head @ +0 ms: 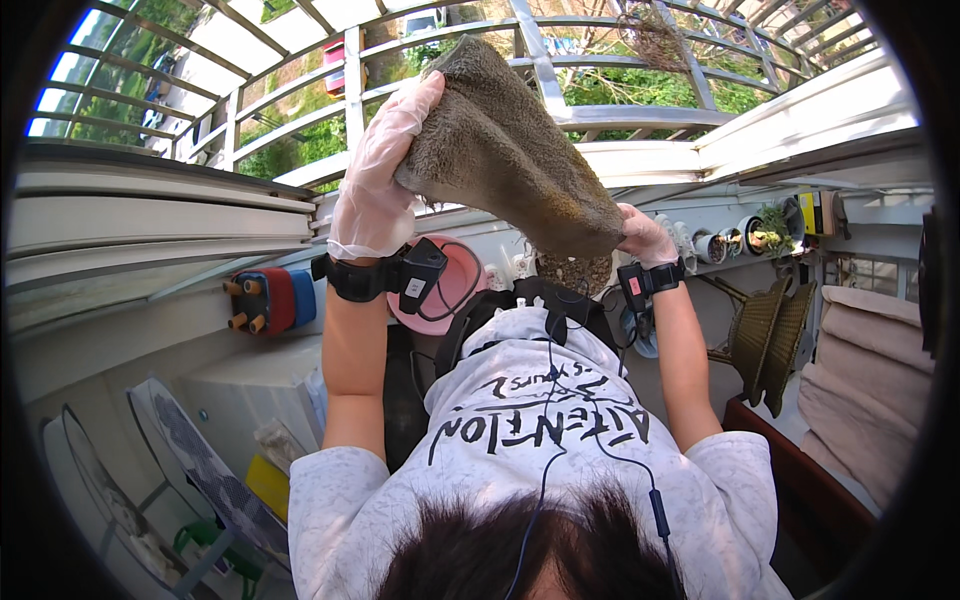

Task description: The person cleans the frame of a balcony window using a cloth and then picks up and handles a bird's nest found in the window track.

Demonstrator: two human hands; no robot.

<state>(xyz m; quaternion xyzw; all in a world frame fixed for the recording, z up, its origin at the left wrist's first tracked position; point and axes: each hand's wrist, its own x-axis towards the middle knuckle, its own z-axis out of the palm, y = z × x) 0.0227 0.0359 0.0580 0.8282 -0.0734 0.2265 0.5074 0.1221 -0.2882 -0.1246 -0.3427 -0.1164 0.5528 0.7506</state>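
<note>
A folded brown-grey terry cloth [510, 142], stained darker and yellowish at its lower right, stretches between my two hands in front of the window opening. My left hand [384, 161], in a thin clear disposable glove, grips the cloth's left end with the fingers along its edge. At the lower right end, my right hand [643, 234] pinches the corner; it seems gloved too. Each wrist wears a black strap with a small box. Below the cloth, a pink plastic basin [442, 281] shows partly behind my left wrist.
Metal window bars [442, 94] span the front, with a white sliding frame [165, 199] on the left. Potted plants [765, 232] line the right ledge. Wicker furniture [765, 330] stands at right, a red and blue stool [274, 301] at left, an ironing board [195, 450] lower left.
</note>
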